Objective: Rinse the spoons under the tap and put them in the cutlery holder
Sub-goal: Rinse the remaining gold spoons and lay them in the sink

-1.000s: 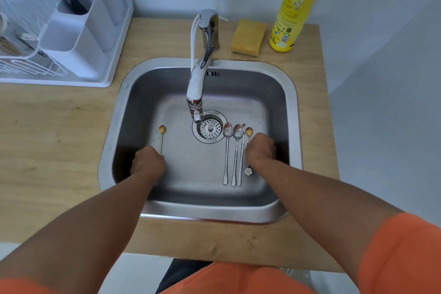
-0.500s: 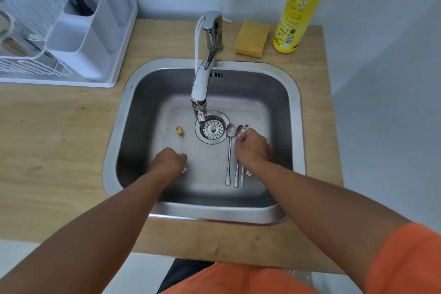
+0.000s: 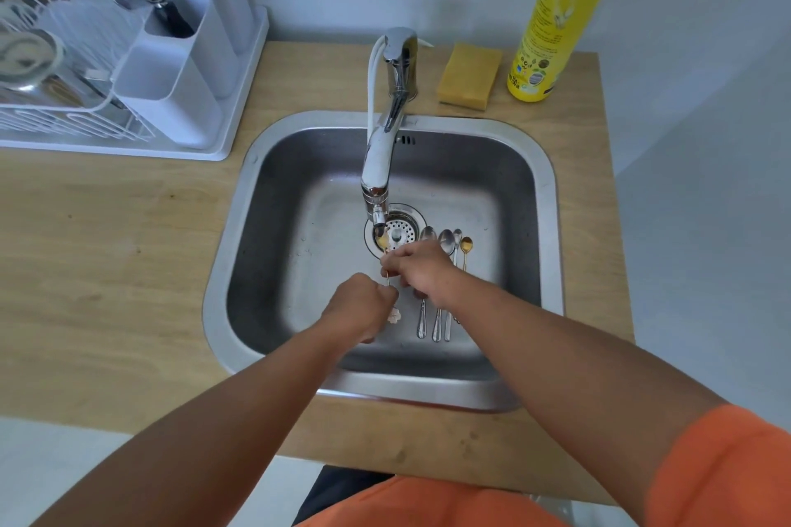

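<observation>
A pale wooden worktop (image 3: 107,252) against a white wall carries a steel sink (image 3: 552,193). Within the last second the gold spoon (image 3: 384,241) has left the sink floor at the left and come under the tap (image 3: 379,167), so rinsing of the first spoon looks about to begin, though no water stream can be made out. Its bowl sits just below the spout over the drain (image 3: 404,227); the left hand (image 3: 359,306) pinches the flower end of the thin handle, and the right hand (image 3: 421,270), which has left the other spoons, pinches the stem higher up. Four more spoons (image 3: 441,282) lie side by side on the sink floor, partly under the right wrist. The white cutlery holder (image 3: 184,68) stands well apart at the left rear.
</observation>
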